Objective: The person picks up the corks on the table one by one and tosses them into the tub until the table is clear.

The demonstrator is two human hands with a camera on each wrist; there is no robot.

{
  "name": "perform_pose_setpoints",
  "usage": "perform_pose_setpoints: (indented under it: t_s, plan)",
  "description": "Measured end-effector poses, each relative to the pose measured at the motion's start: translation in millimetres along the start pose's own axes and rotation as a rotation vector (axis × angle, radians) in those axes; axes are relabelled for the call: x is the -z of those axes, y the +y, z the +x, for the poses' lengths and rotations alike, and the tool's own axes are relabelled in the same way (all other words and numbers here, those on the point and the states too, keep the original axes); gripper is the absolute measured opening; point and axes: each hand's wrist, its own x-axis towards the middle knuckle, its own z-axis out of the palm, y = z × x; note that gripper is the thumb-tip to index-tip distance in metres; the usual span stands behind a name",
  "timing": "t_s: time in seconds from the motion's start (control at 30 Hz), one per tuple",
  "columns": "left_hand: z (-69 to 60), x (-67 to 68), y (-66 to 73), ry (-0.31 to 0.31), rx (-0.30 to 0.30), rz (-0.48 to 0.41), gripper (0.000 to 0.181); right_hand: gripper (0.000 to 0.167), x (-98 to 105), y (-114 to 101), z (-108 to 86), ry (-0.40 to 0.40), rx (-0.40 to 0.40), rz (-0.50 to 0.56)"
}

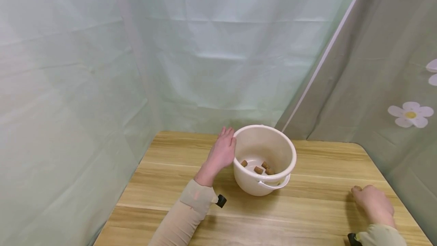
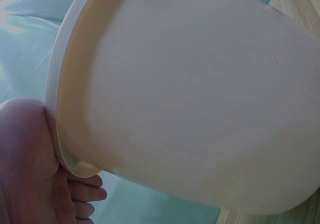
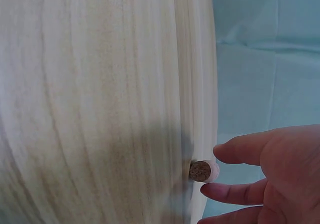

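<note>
A white bucket [image 1: 246, 180] stands upright with several brown corks [image 1: 258, 170] on its bottom. My left hand [image 1: 223, 150] rests against the bucket's left rim, its fingers extended along the outside. In the left wrist view, the bucket's pale wall [image 2: 190, 94] fills most of the picture, and the palm [image 2: 25, 159] touches the rim. Over the right part of the table, my right hand [image 1: 373, 202] pinches a single cork [image 3: 201, 171]. Thumb and index fingertip lie on either side of it, close to the wood.
The wood-grain table [image 1: 317, 204] has its right edge close beside my right hand. A white handle [image 1: 278, 186] hangs at the bucket's front. Pale green curtains [image 1: 218, 67] enclose the back and left; a grey flowered curtain [image 1: 375, 86] hangs on the right.
</note>
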Motion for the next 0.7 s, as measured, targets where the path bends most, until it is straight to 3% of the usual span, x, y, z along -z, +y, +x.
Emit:
perform_pose_setpoints:
  t_s: [0.37,0.7]
  plan:
    - [-0.3,-0.4,-0.5,-0.002,-0.002,-0.003,0.053,0.067,-2.8,1.9,3.7,0.012,-0.025,-0.007]
    - [-1.3,-0.1,0.3,-0.004,0.004,-0.006,0.053,0.073,-6.2,5.4,10.6,0.006,-0.017,-0.006]
